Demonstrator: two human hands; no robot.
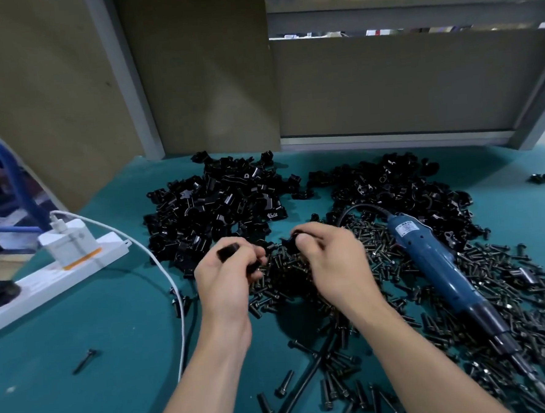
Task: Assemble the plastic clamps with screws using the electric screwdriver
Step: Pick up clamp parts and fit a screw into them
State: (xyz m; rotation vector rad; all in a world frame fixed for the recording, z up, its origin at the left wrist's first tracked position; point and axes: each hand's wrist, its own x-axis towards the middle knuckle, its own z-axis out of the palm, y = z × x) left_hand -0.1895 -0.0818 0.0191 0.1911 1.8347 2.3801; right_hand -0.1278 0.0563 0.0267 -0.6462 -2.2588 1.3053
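My left hand (pixel 227 273) curls round one clamp half (pixel 228 250) and my right hand (pixel 328 260) pinches a second clamp half (pixel 290 239) just beside it, the electric screwdriver (pixel 433 254) lying right of both; I judge a loose pinch could drop either into the screws (pixel 285 280) beneath.

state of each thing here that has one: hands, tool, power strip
left hand: grips a black plastic clamp piece
right hand: grips another black clamp piece
blue electric screwdriver: lying unheld on the dark loose screws
white power strip: white charger plugged in
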